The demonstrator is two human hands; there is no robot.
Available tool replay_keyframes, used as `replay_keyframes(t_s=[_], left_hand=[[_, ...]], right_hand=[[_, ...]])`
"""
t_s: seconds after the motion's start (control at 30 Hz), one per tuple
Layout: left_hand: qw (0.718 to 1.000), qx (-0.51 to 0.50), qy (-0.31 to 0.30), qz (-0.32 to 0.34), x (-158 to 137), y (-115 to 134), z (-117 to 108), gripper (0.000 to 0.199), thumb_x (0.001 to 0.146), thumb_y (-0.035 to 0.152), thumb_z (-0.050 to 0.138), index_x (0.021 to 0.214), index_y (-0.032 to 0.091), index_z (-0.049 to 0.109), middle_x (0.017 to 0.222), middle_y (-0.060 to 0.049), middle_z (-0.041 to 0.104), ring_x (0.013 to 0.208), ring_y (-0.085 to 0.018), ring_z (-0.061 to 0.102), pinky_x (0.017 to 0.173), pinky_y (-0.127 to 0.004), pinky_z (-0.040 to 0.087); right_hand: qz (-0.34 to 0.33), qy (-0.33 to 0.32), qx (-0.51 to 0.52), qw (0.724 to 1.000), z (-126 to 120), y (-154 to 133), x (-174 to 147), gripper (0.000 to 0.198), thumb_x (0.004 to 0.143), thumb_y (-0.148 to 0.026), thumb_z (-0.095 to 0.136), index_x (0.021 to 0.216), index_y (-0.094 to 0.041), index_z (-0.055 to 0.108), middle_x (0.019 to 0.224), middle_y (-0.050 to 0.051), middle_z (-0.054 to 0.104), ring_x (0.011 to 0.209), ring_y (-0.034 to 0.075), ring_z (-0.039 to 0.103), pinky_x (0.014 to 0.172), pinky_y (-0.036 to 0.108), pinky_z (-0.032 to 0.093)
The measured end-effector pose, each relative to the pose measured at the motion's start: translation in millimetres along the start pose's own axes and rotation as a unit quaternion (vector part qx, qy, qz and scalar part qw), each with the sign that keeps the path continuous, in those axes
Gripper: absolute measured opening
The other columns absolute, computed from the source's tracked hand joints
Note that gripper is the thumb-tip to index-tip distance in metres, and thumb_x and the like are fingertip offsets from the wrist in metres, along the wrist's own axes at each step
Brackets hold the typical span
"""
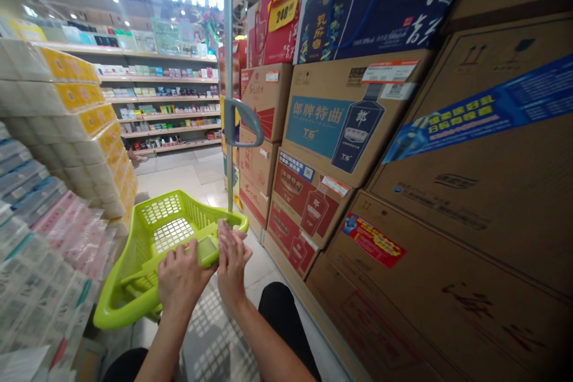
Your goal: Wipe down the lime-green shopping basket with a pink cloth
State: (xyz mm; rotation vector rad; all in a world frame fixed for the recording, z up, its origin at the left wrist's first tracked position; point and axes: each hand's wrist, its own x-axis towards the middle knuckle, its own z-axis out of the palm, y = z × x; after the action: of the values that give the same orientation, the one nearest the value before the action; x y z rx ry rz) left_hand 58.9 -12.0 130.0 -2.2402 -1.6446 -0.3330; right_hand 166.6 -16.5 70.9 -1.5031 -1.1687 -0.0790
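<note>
A lime-green shopping cart (134,304) with a perforated basket stands before me, tilted in view. My left hand (183,277) is wrapped over the near bar of its handle, knuckles up. Right beside it, my right hand (233,259) is closed at the handle's right end, fingers close together and a little blurred. Between the hands sits a small pale panel (206,249) on the handle. Through the basket's holes the light floor shows. A grey metal pole (230,182) rises from the cart's right side, with a grey loop (246,124) partway up.
Stacked cardboard cartons (331,119) line the right side closely, with blue boxes (358,6) on top. Wrapped tissue packs (58,107) and pink packages (71,224) are piled at the left. A tiled aisle (197,167) leads to stocked shelves (165,77) under a lit sign.
</note>
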Motion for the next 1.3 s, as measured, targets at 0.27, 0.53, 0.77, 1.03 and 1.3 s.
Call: replay_keyframes(t_s=[0.27,0.53,0.77,1.03,1.3], left_hand=[[0.990,-0.027,-0.087,0.107,8,-24,0,0.075,0.080,0.056,0.056,0.143,0.020,0.036,0.112,-0.012,0.061,0.101,-0.028,0.056,0.087,-0.038,0.038],[0.980,-0.048,-0.094,0.169,12,-46,5,0.072,0.083,0.043,0.056,0.146,0.020,0.032,0.116,-0.012,0.060,0.106,-0.027,0.056,0.092,-0.038,0.040],[0.985,-0.041,-0.084,0.146,14,-27,3,0.071,0.081,0.040,0.057,0.145,0.018,0.034,0.109,-0.013,0.061,0.101,-0.028,0.057,0.088,-0.038,0.040],[0.986,-0.044,-0.080,0.143,9,-23,-1,0.069,0.081,0.039,0.056,0.144,0.017,0.037,0.109,-0.014,0.060,0.101,-0.028,0.056,0.088,-0.038,0.040],[0.989,-0.040,-0.072,0.120,7,-16,4,0.069,0.080,0.032,0.054,0.145,0.018,0.036,0.112,-0.014,0.060,0.100,-0.027,0.056,0.087,-0.038,0.039]], right_hand=[[0.089,0.061,-0.011,0.994,-7,28,40,0.035,0.101,-0.031,0.033,0.118,-0.021,0.062,0.125,0.012,0.062,0.121,0.022,0.051,0.101,0.042,0.032],[0.165,0.119,0.120,0.972,12,29,28,0.039,0.100,-0.034,0.032,0.130,-0.019,0.051,0.132,0.015,0.056,0.125,0.021,0.050,0.104,0.042,0.037],[0.297,0.150,0.347,0.877,30,11,16,0.055,0.099,-0.047,0.031,0.147,-0.022,0.027,0.151,0.015,0.037,0.133,0.018,0.045,0.098,0.035,0.046],[0.390,0.105,0.518,0.754,21,19,34,0.056,0.093,-0.065,0.028,0.128,-0.024,0.042,0.093,0.005,0.068,0.076,0.018,0.067,0.070,0.036,0.054],[0.380,0.094,0.569,0.723,28,6,-9,0.030,0.091,-0.054,0.044,0.083,-0.026,0.051,0.057,-0.008,0.047,0.051,0.012,0.049,0.053,0.024,0.046]])
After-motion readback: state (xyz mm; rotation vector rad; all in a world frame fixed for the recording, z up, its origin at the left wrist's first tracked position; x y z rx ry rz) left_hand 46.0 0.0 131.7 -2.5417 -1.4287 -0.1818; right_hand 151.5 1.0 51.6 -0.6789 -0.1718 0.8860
